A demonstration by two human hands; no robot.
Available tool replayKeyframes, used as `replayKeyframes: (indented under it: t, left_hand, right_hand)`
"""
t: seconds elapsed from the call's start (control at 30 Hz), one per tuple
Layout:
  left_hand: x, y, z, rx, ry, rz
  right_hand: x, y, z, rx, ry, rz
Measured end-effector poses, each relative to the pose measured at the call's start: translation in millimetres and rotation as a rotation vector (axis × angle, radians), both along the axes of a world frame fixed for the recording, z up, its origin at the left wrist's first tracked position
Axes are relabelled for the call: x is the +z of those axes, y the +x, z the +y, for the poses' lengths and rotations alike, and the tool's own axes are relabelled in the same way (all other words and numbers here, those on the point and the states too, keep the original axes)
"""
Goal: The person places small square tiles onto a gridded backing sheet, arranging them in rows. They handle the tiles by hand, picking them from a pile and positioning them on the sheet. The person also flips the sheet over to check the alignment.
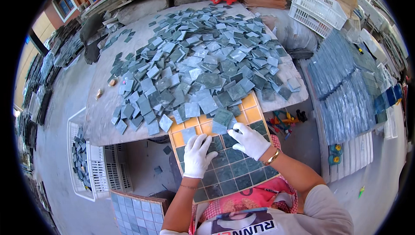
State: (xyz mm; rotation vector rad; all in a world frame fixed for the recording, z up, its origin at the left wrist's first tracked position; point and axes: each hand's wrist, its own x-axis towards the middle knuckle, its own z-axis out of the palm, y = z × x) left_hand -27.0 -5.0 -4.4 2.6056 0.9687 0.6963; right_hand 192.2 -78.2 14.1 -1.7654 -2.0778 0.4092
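Note:
An orange grid tray [252,102] leans from my lap against the table, its lower rows filled with dark green square tiles [235,172]. My left hand [196,156], in a white glove, rests flat on the tiles near the tray's left side, fingers spread beside a grey-blue tile [189,134]. Wearing the same kind of glove, my right hand [249,140] pinches the edge of a green tile [222,119] at the tray's upper part. A big heap of loose blue-green tiles [203,57] covers the table [101,118] just beyond.
A white crate [93,172] with a few tiles stands at the left on the floor. A finished tile sheet [138,211] lies below it. Stacked mosaic sheets [346,88] fill the right side, white baskets [317,10] at the back right, and coloured tools [283,120] lie on the floor.

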Motion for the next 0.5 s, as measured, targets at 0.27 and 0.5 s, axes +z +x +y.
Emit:
replayKeyframes:
  t: [0.27, 0.5]
  left_hand:
    - [14, 7, 8, -0.059, -0.073, 0.047]
    - [18, 27, -4, 0.120, -0.047, -0.017]
  right_hand:
    - [10, 10, 13, 0.163, -0.022, -0.066]
    - [34, 68, 21, -0.189, -0.038, 0.191]
